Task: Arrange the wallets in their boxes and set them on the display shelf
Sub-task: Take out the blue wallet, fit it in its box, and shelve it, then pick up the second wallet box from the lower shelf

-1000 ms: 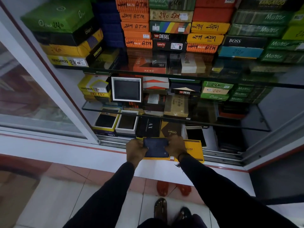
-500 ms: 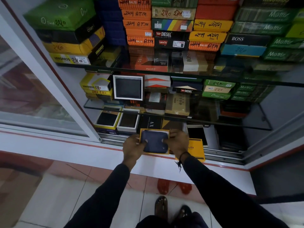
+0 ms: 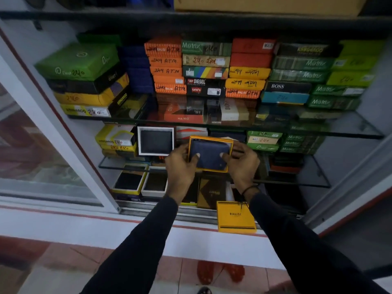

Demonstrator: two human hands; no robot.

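A dark blue wallet point(image 3: 209, 152) lies inside an open yellow box point(image 3: 210, 139), which I hold up in front of the middle glass shelf point(image 3: 318, 184). My left hand point(image 3: 181, 166) grips the box's left side, thumb on the wallet. On the right side, my right hand point(image 3: 241, 164) does the same. The box's yellow lid point(image 3: 235, 217), marked BALISI, rests on the cabinet's bottom sill. A white-framed box with a dark wallet point(image 3: 156, 141) stands upright just left of the held box.
Stacks of closed wallet boxes point(image 3: 212, 68) fill the upper glass shelf point(image 3: 339, 130). Two open boxes with wallets point(image 3: 140, 182) sit on the bottom level beside dark boxes point(image 3: 212, 192). A sliding glass door frame point(image 3: 70, 145) runs diagonally at left. Tiled floor lies below.
Both hands have lifted the yellow box with the wallet from the bottom sill up to the middle shelf level. The lid stays on the sill. The camera has tilted upward.
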